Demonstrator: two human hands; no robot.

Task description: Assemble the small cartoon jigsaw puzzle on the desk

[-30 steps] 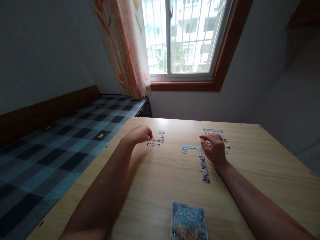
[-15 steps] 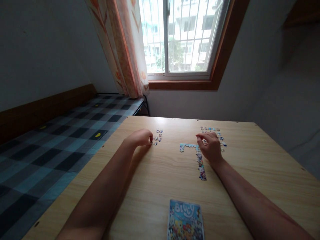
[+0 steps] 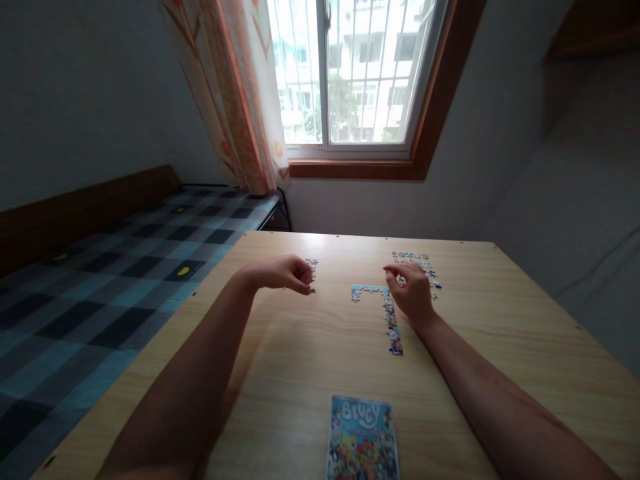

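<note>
My left hand [image 3: 287, 273] is over the left group of loose jigsaw pieces [image 3: 313, 263], fingers curled in with the thumb against them. It covers part of that group, and whatever it may hold is hidden. My right hand [image 3: 411, 287] hovers by the corner of a joined jigsaw border [image 3: 393, 327], thumb and forefinger pinched together; anything between them is too small to make out. The border has a short top run and a longer strip toward me. Behind my right hand lies another group of loose pieces [image 3: 410, 255], partly covered by it.
A picture box lid or card marked Bluey [image 3: 363, 437] lies at the near edge of the wooden table [image 3: 290, 400]. Left of the table is a bed with a checked cover [image 3: 125, 267]. A window [image 3: 365, 80] and curtain [image 3: 235, 100] are beyond.
My left hand has shifted right over the left pieces, its fingers curling further in. My right hand keeps its pinch near the border's corner. The whole view has swung slightly.
</note>
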